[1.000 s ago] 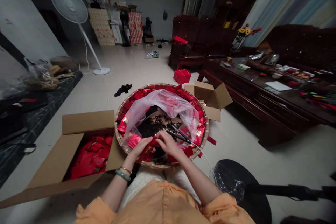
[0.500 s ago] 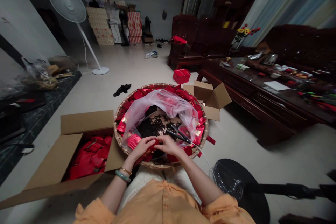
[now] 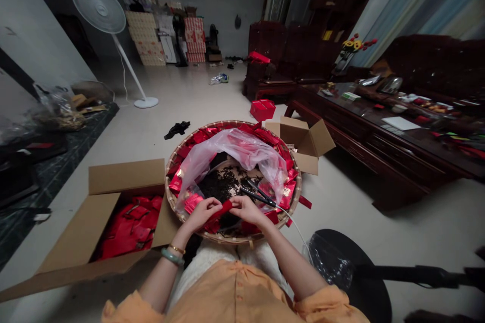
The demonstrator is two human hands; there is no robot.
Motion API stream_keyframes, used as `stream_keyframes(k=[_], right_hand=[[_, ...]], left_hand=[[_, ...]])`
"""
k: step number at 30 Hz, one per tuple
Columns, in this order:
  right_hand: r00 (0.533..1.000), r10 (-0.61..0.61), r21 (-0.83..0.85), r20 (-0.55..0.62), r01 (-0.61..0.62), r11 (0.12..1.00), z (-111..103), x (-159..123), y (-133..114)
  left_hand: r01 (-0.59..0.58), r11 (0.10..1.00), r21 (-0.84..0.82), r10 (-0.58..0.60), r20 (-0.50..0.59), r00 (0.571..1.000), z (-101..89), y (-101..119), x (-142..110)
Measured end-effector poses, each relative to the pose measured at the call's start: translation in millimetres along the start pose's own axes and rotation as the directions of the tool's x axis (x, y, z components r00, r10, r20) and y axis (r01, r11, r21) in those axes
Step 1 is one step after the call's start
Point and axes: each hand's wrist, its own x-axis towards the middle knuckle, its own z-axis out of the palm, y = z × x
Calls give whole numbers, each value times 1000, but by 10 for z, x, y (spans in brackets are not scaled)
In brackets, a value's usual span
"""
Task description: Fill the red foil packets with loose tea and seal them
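Left hand [image 3: 203, 211] and right hand [image 3: 247, 209] have drawn slightly apart, pinching opposite ends of a red packet [image 3: 226, 207] between thumbs and fingers. It is above the near side of a round basket [image 3: 227, 238] holding dark loose leaves [image 3: 217, 182], cloudy plastic [image 3: 242, 146] and a black corded tool [image 3: 265, 199]. Leftward, an open carton [image 3: 127, 176] contains red wrappers [image 3: 131, 224].

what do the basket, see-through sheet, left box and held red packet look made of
Basket: likely bamboo, dull sheen, strips bound round its rim. Sheet: thin, glossy plastic, translucent with crinkled highlights. Box: matte brown cardboard, stiff folded flaps. Packet: perhaps paper or film, little shine; too small to be sure.
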Motion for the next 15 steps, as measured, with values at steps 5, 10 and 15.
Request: stream_keyframes(k=[5, 10, 15], right_hand=[[999, 48, 83, 15, -49, 995, 8, -103, -9], [994, 81, 158, 78, -93, 983, -2, -140, -45], [963, 148, -33, 227, -145, 989, -4, -99, -107]], left_hand=[[-101, 984, 147, 107, -33, 994, 68, 51, -37], [-206, 935, 289, 218, -9, 976, 62, 122, -19], [-287, 894, 343, 277, 79, 958, 26, 284, 64]])
